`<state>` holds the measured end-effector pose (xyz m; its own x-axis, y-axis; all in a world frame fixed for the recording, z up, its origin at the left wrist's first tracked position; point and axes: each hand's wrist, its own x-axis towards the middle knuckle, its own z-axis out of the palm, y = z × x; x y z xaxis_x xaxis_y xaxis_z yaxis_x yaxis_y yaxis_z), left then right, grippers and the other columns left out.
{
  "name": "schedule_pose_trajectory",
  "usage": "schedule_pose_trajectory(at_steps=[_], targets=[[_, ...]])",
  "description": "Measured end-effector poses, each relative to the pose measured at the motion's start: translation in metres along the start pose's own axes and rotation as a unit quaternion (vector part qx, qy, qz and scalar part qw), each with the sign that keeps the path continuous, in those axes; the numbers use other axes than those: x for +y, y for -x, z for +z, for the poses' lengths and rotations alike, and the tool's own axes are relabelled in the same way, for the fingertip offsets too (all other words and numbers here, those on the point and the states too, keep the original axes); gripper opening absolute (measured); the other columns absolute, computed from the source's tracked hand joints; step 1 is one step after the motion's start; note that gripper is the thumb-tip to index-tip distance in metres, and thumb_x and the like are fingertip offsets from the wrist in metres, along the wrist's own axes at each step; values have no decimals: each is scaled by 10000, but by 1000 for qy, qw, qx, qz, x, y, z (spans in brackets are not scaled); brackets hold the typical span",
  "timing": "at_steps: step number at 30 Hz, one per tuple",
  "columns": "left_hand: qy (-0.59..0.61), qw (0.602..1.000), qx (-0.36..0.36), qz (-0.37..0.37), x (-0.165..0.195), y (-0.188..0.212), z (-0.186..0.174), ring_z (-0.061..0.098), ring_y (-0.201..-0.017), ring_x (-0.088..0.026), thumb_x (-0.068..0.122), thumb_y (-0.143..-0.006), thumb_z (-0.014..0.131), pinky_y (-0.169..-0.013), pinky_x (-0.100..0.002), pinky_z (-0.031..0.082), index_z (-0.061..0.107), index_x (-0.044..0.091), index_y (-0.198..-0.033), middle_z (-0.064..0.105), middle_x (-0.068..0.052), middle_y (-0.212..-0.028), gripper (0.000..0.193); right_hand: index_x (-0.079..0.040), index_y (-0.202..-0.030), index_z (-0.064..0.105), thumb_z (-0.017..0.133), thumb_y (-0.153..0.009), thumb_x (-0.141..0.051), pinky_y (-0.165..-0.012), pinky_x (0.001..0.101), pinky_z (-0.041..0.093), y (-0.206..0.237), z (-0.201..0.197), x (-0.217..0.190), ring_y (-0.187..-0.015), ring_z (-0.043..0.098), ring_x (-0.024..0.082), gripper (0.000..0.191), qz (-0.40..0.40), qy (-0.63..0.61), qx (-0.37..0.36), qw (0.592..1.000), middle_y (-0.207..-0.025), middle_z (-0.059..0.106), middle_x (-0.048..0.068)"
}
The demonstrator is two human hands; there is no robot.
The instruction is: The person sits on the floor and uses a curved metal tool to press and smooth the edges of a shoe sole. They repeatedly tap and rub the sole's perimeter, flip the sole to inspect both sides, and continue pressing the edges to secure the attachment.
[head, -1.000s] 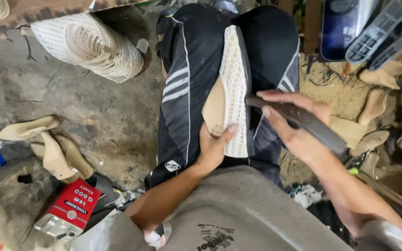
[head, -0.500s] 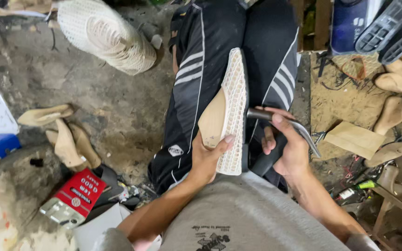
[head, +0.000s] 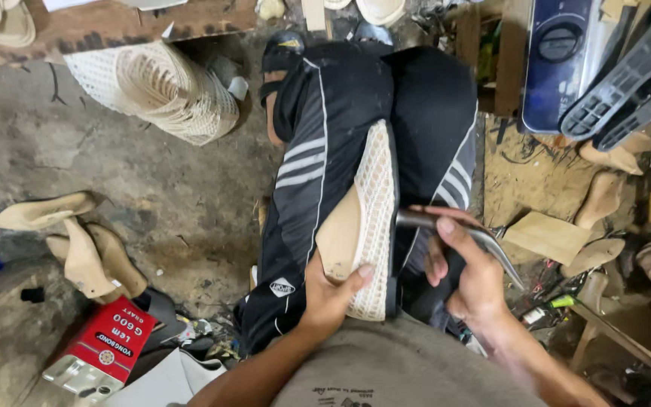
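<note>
A shoe upper of white woven mesh on a tan last [head: 367,215] lies sole-up along my lap, between my legs in black trousers with white stripes [head: 318,173]. My left hand [head: 329,290] grips its near end, thumb across the mesh. My right hand [head: 469,271] holds a metal pincer-like tool [head: 461,230] whose head touches the right edge of the shoe.
A roll of white mesh [head: 163,90] lies on the concrete floor at upper left. Tan shoe lasts [head: 77,241] and a red tin [head: 103,347] sit at left. Black soles [head: 627,71], more lasts [head: 604,196] and a tan board piece [head: 548,235] crowd the right.
My right hand has pulled the tool in from the right so its head meets the shoe's edge. The view has shifted slightly; my left hand keeps its grip.
</note>
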<state>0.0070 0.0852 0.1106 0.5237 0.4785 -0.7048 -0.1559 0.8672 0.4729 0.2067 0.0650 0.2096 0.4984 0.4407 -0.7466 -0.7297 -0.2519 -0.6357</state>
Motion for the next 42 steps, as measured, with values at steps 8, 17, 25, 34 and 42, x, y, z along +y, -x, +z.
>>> schedule_pose_trajectory(at_steps=[8,17,25,34,42], targets=[[9,1000,0,7,6,5,6,678,-993,-152,-34,-862,728,-824,-294,595,516,-46,-1371,680,-97,-1173,552,69,-1173,711,672,-962,-67,-468,250,509,-7,-5,-14,-545,609,124,255,-88,220,-61,970,-1098,753,234],[-8,1000,-14,1,12,9,5,674,-1026,-175,-20,-872,756,-876,-320,578,525,-70,-1365,688,-129,-1189,547,29,-1146,691,687,-945,-132,-754,317,594,-6,13,-43,-884,714,221,258,-268,495,-187,805,-1116,750,211],[-26,999,19,25,3,7,4,667,-1114,-159,-56,-771,794,-978,-311,540,521,-43,-1357,680,-110,-1233,646,40,-1160,702,667,-943,-144,-520,270,539,-8,3,-24,-607,645,149,287,-131,392,-61,908,-1137,773,181],[-22,999,27,2,-2,8,4,692,-1066,-184,-66,-773,793,-943,-338,569,536,-47,-1332,700,-123,-1197,615,55,-1148,695,680,-939,-153,-444,254,481,-23,6,-27,-477,587,122,296,-107,317,-70,940,-1136,775,204],[-30,999,33,30,-7,9,4,702,-1029,-189,-40,-791,808,-887,-338,595,520,-63,-1340,701,-135,-1168,621,36,-1176,761,696,-974,-163,-419,239,479,-34,15,-37,-474,563,102,291,19,119,-39,992,-706,634,122]])
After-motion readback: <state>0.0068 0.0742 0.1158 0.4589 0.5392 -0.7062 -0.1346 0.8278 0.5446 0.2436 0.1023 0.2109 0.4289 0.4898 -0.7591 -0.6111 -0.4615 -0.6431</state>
